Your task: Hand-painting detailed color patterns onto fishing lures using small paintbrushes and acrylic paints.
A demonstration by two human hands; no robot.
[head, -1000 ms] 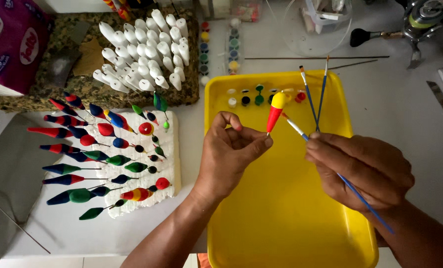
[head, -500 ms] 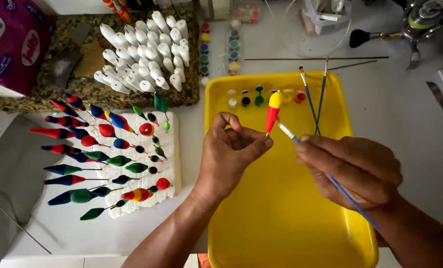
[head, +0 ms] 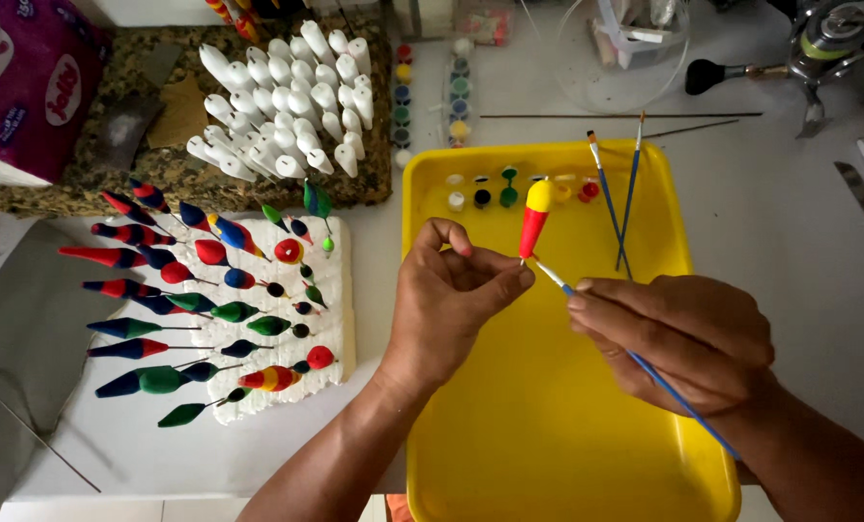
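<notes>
Left hand (head: 451, 309) pinches stem of red-and-yellow float (head: 534, 220), held upright above yellow tray (head: 548, 435), float just far of fingertips. Right hand (head: 678, 333), closed around blue-handled brush (head: 644, 367), sits right of float; brush tip touches float's lower end.

Brush (head: 644, 372) handle partly behind right hand (head: 678, 338); fishing reel (head: 828, 39) cut off.

Place: a hobby workbench for painting fishing floats.
Far left: unpainted white floats (head: 282, 92) are standing in a stone-patterned block (head: 161, 126).
Near left: painted floats (head: 200, 309) are drying on a white foam slab (head: 340, 290).
Centre: a yellow tray (head: 548, 425) is carrying paint dabs and brushes (head: 615, 198).
Far right: a fishing reel (head: 828, 43) is lying on the white tabletop (head: 799, 222).
</notes>
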